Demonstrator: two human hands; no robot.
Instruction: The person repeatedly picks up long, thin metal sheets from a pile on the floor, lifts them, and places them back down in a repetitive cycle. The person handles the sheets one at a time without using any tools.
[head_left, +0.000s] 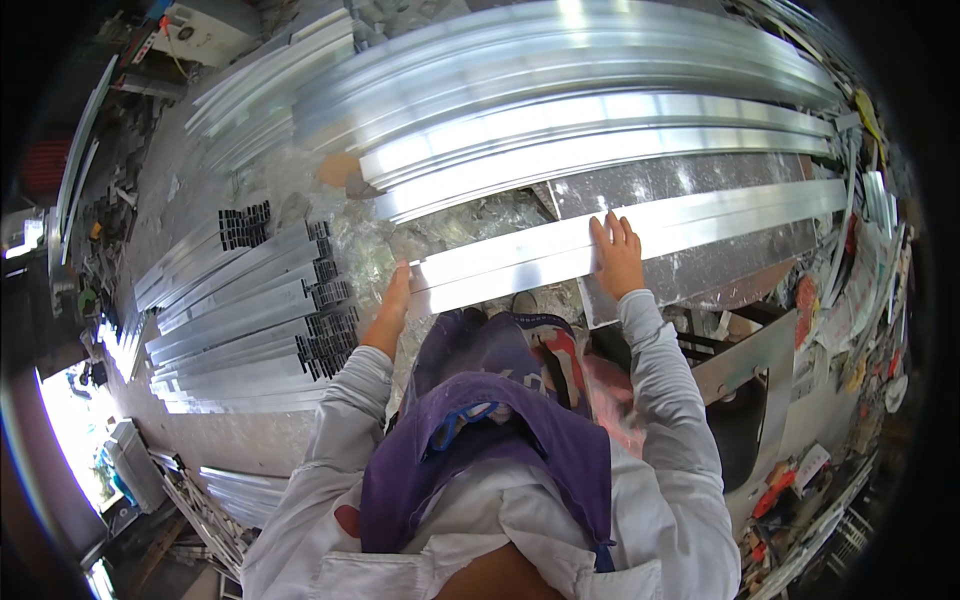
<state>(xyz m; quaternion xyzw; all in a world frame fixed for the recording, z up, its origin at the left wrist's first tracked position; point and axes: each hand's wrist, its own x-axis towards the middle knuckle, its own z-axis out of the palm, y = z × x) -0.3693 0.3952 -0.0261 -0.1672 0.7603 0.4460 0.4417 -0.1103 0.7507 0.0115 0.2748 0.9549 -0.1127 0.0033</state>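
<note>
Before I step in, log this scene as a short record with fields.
Left hand: at the left end of a long silver metal profile
Right hand: fingers spread across its top
Beneath its right part: dark, pale-flecked panel
Beyond: more long silver profiles
Far left: stacked channel profiles, open ends facing right

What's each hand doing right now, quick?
Left hand: open, held against the left end of the silver metal bar.
Right hand: open, resting on top of the same bar.
</note>
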